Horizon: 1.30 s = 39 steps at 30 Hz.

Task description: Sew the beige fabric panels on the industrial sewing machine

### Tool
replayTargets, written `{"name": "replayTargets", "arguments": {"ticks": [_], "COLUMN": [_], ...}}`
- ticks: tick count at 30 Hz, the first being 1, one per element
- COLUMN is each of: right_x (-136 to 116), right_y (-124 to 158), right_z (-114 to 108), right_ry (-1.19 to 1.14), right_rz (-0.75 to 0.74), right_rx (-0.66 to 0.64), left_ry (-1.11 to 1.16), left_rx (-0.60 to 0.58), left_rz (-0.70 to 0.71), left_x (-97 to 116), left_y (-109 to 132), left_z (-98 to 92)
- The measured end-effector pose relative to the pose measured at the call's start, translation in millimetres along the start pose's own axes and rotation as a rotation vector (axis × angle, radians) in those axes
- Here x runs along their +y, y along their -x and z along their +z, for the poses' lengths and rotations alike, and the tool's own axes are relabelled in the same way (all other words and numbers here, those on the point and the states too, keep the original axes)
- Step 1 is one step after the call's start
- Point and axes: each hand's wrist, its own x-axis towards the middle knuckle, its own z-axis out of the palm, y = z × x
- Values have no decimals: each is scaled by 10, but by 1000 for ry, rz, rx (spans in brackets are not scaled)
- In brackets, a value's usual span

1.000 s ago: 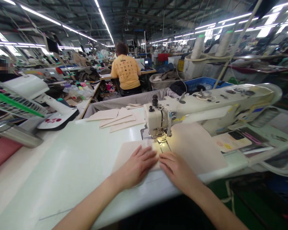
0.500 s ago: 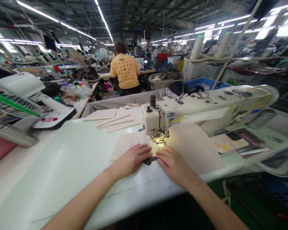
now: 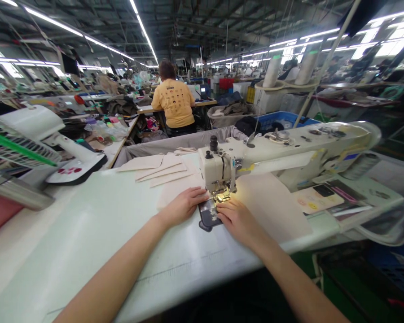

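Beneath the lit needle area of a cream sewing machine (image 3: pixel 218 168) lies a beige fabric piece (image 3: pixel 269 202), spread to the right of the needle. My left hand (image 3: pixel 186 206) rests on the fabric's left part, just left of the presser foot (image 3: pixel 223 197), its fingers stretched out flat. Close in front of the foot, my right hand (image 3: pixel 237 220) lies on the fabric with fingers extended and slightly bent. Between the hands shows the dark machine plate (image 3: pixel 208 215). The fabric's edge under my fingers is partly hidden.
Several cut beige pieces (image 3: pixel 164 168) lie behind and left of the machine. A white fan (image 3: pixel 37 134) and a steel flask (image 3: pixel 16 190) stand at the left. A phone (image 3: pixel 324 190) lies at the right. A person in a yellow shirt (image 3: pixel 175 103) sits ahead.
Both hands have moved away from me toward the needle, and the fabric has advanced with them. More of the dark machine plate now shows between and in front of the hands.
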Motion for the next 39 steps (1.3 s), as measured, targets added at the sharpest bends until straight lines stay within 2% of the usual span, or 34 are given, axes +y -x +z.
{"name": "replayTargets", "arguments": {"ticks": [7, 12, 14, 21, 25, 26, 28, 31, 32, 33, 34, 36, 39], "right_x": [-111, -200, -213, -120, -104, -107, -115, -124, -124, -120, -113, -91, -86], "right_y": [154, 263, 317, 426, 413, 409, 404, 404, 406, 408, 410, 410, 394], "right_z": [14, 64, 61, 59, 84, 85, 81, 79, 80, 83, 84, 76, 12], "right_ry": [-6, 42, 54, 44, 25, 20, 10, -2, -6, -13, -26, -73, -159], "right_rz": [-4, -30, -26, -2, 5, 5, 1, -1, 5, 13, 22, 43, 145], "right_rx": [41, 78, 85, 121, 140, 141, 136, 140, 144, 149, 151, 164, 274], "left_ry": [1, -69, -94, -171, -198, -168, -47, 209, 263, 271, 231, 43, -154], "left_rx": [30, 37, 21, -41, -79, -56, 124, 603, 731, 810, 832, 725, 322], "left_rz": [-65, -307, -338, -296, -350, -367, -464, -734, -811, -856, -861, -757, -396], "left_x": [18, 52, 67, 290, 438, 455, 462, 409, 383, 357, 336, 323, 396], "left_y": [47, 91, 144, 428, 360, 327, 277, 291, 324, 369, 424, 547, 695], "left_z": [93, 179, 179, 62, -62, -111, -227, -371, -386, -378, -348, -235, -61]}}
